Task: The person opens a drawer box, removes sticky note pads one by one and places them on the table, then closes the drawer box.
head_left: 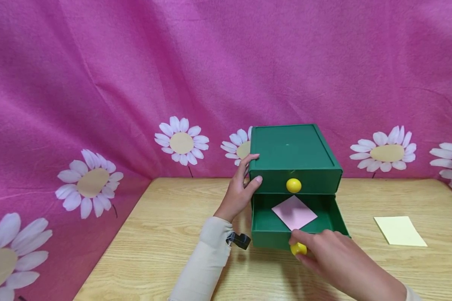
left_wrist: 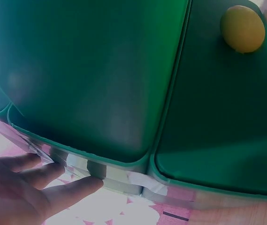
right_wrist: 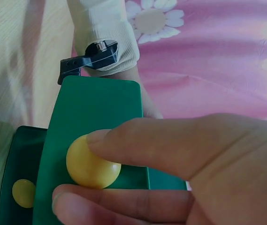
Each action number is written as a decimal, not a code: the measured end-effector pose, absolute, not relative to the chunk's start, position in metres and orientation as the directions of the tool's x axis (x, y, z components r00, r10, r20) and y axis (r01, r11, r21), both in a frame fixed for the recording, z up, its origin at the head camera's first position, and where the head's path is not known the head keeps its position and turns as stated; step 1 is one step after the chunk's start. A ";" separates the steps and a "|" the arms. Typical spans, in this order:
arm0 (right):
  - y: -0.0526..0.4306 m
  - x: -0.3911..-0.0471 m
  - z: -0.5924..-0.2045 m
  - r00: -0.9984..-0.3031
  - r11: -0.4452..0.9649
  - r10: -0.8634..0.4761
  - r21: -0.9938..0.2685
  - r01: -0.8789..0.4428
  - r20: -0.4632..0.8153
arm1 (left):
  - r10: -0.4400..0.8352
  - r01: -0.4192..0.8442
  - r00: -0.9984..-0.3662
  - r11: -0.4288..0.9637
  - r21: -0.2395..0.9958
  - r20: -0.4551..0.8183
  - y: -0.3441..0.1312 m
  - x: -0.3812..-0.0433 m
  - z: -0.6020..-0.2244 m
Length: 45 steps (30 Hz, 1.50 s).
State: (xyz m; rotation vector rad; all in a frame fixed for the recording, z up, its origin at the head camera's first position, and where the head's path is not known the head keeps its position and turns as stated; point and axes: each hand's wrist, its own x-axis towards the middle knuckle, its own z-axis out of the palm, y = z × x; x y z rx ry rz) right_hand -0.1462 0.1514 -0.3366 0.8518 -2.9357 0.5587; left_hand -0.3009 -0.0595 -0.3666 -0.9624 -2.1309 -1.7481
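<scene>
A small green drawer unit (head_left: 288,146) with yellow knobs stands on the table. Its lower drawer (head_left: 261,240) is pulled out, and a pink square of paper (head_left: 294,212) lies inside. My right hand (head_left: 333,257) pinches the lower knob (right_wrist: 93,161) between thumb and fingers, as the right wrist view shows up close. The upper drawer, with its own knob (head_left: 294,185), is closed. My left hand (head_left: 236,192) rests against the unit's left side, thumb at the front corner. In the left wrist view, straight fingers (left_wrist: 72,192) touch that side.
A pale yellow square of paper (head_left: 400,230) lies on the wooden table (head_left: 165,234), right of the drawer unit. Pink cloth (head_left: 211,62) with large white daisies hangs behind the table and along its left. A black wrist mount (head_left: 239,240) sticks out from my left sleeve beside the open drawer.
</scene>
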 end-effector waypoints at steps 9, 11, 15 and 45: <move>0.154 -0.143 -0.338 -0.847 0.782 -0.520 -0.335 -0.525 0.111 | 0.354 0.589 -0.772 0.084 0.804 0.528 -0.061 -0.276 -0.343; 0.154 -0.142 -0.338 -0.845 0.783 -0.521 -0.329 -0.528 0.117 | 0.353 0.587 -0.772 0.077 0.806 0.528 -0.060 -0.281 -0.348; 0.155 -0.139 -0.339 -0.851 0.796 -0.514 -0.310 -0.520 0.106 | 0.356 0.586 -0.769 0.059 0.808 0.531 -0.059 -0.294 -0.363; 0.156 -0.133 -0.334 -0.848 0.802 -0.523 -0.388 -0.454 -0.087 | 0.366 0.579 -0.779 0.106 0.808 0.509 -0.061 -0.298 -0.365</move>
